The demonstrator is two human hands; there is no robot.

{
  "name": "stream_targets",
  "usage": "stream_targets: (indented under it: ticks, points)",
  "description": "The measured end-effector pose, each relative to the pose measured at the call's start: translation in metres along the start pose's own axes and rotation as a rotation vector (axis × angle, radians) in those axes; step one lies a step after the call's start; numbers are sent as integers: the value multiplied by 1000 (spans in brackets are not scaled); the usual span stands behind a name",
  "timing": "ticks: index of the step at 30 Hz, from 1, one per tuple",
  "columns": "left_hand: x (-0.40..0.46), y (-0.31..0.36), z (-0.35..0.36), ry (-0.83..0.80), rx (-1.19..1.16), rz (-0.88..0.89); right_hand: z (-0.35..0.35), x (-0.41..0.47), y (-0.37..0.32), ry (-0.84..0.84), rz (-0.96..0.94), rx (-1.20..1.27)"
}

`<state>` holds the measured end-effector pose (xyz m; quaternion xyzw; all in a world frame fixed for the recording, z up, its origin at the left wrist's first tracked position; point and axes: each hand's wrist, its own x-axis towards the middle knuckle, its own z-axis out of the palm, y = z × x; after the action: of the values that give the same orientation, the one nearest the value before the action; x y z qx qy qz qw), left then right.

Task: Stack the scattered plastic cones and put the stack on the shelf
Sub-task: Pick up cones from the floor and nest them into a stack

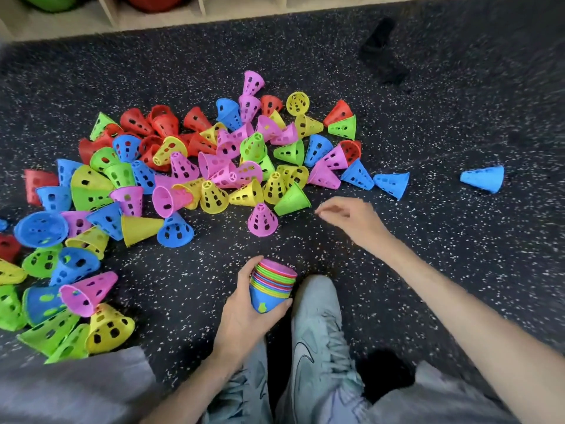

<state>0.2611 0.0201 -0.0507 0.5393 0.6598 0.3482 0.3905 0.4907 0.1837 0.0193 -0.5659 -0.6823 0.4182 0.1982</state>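
Grey trouser knees and a pale blue shoe [318, 341] fill the bottom of the view, on a dark speckled floor [428, 123]. Just above the shoe, the left hand [244, 313] grips a short stack of cones [273, 284] held wide end up, fingers curled round its blue bottom cone, a pink rim on top. The right hand [351, 215] reaches out ahead, empty, fingers loosely bent and a little apart, just beside a green cone [292, 201] lying on its side at the near edge of the pile [189, 166]. A pink cone [262, 220] stands upright near it, slightly closer to the stack. One blue cone [484, 178] lies well apart to the right. The shelf [107, 16] runs along the top edge, with green and red round things in its compartments.

The step in hand looks like picking the next cone, with most of the job left, since dozens remain loose. To do it well, take the green cone by its narrow end, so the tip can go straight down into the open top of the stack. Keep the stack steady and level in the left hand, and press each cone fully home so the stack stays straight. Working along the near edge first saves reaching over the pile and knocking cones away.
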Motion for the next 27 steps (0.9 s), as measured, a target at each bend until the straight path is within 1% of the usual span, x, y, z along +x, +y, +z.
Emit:
stream_targets:
  ticks: [3,6,9,12,13,16,18,21,24,27]
  points:
    - [2,-1,2,10,-3,-29,-25,36,28,166,48,-97]
    - [3,-3,4,31,-18,-49,-42,72,59,274,75,-242]
    - [4,-2,4,34,-23,-70,-45,100,84,251,76,-319]
    - [4,-1,5,12,-19,-90,-44,119,90,174,98,-381]
    - [4,0,5,8,-18,-96,-44,125,90,173,90,-406]
    - [4,2,6,2,-13,-116,-47,130,83,259,73,-473]
    - [4,3,6,2,-5,-127,-48,126,78,268,91,-517]
    - [3,4,6,7,-4,-117,-48,118,76,263,59,-505]
    - [3,4,5,8,-16,-112,-46,102,67,300,53,-455]
    - [3,3,5,16,-16,-116,-39,77,51,388,54,-302]
